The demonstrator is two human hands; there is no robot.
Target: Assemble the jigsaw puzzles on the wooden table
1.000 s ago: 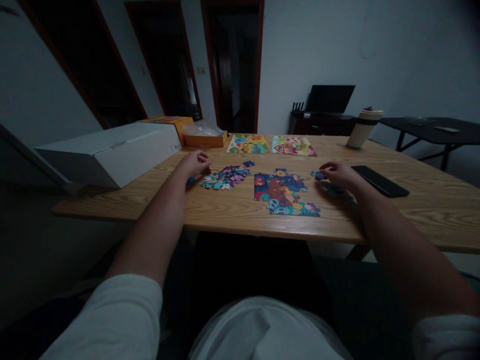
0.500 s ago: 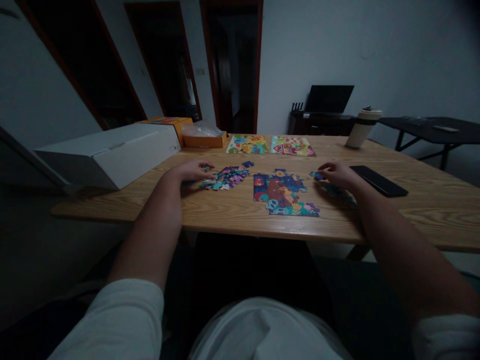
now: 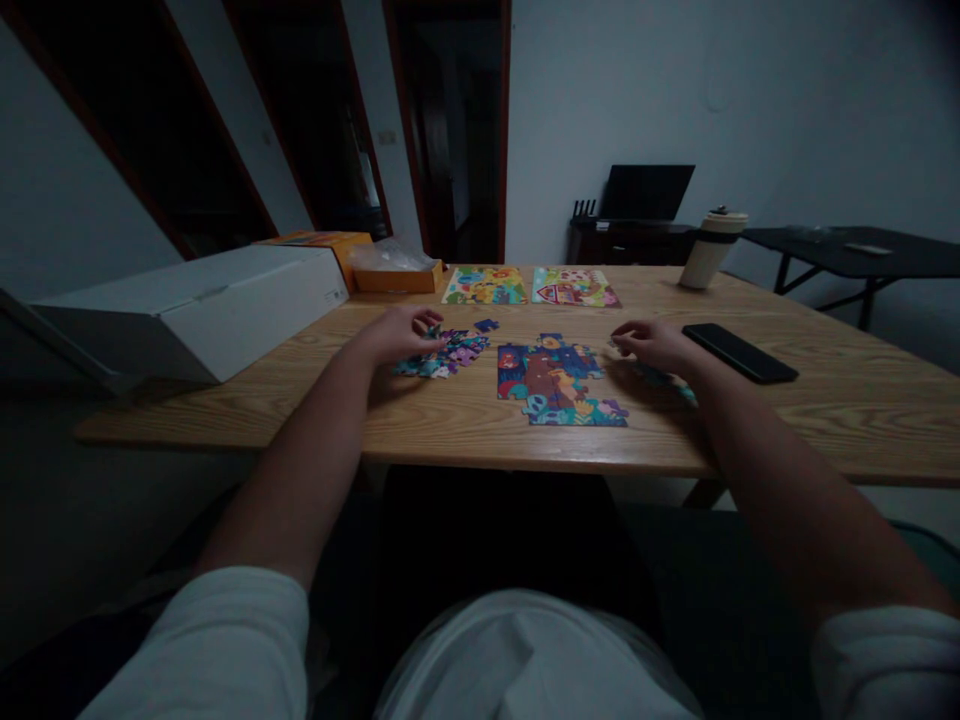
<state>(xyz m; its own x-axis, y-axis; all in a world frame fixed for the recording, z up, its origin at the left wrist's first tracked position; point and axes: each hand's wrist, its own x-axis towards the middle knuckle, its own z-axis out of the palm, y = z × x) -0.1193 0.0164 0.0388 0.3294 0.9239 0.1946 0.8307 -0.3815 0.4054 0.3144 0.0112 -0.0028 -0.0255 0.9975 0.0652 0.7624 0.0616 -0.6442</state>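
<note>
Head; left fingers (image 3: 428,316) (half-curled) at pieces (image 3: 465,350)

Single head cam on this one, so you're basically looking from the wearer's own spot, facing forward and tipped down. The pale shirt (image 3: 517,660) at the bottom edge is super close to the lens, with both arms (image 3: 300,455) stretching away from the lower corners. The puzzle (image 3: 551,385) sits farther out, around mid-frame, and the view's wide enough to get most of the tabletop (image 3: 435,430) plus the wall (image 3: 585,90) way at the back.
</note>
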